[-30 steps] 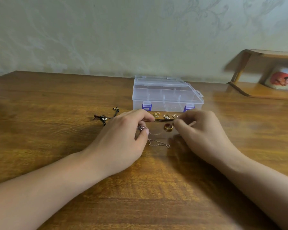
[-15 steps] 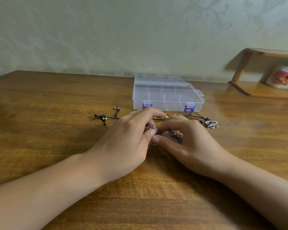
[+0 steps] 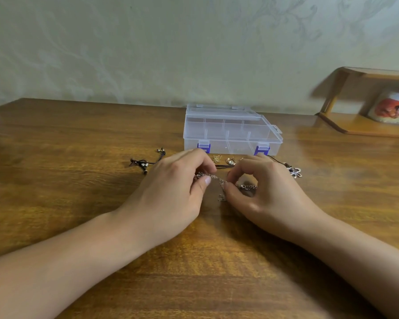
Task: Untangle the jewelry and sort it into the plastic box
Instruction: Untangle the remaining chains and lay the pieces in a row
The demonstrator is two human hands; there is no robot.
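grip L: left hand (image 3: 171, 192) pinches one end of the silver chain (image 3: 217, 179) between thumb and curled fingers
grip R: right hand (image 3: 265, 192) pinches the same chain just right of centre, thumb and forefinger closed on the links; rest of it trails under the palm and a short tail hangs toward the near side
chain state: short span stretched between the two pinches, just above the table (image 3: 78, 203); whether a knot remains in it, cannot tell
handling: light, limp, fine links. Likely slips if held loosely and kinks if yanked. Best held close on either side of a snag and teased apart, not pulled from the ends
black cord (image 3: 225, 166): runs left-right just beyond the fingers, beaded end (image 3: 143, 164) out to the left, silver flower pendant (image 3: 295, 172) to the right
small gold pieces (image 3: 230, 160): between cord and box, loose on the wood
plastic box (image 3: 233, 132): far side of the jewelry, centre, lid down, blue clasps facing near; compartments look empty
progress: sorting not started, box needs opening first
background: wooden shelf (image 3: 366, 125) far right with a printed mug (image 3: 393, 109)
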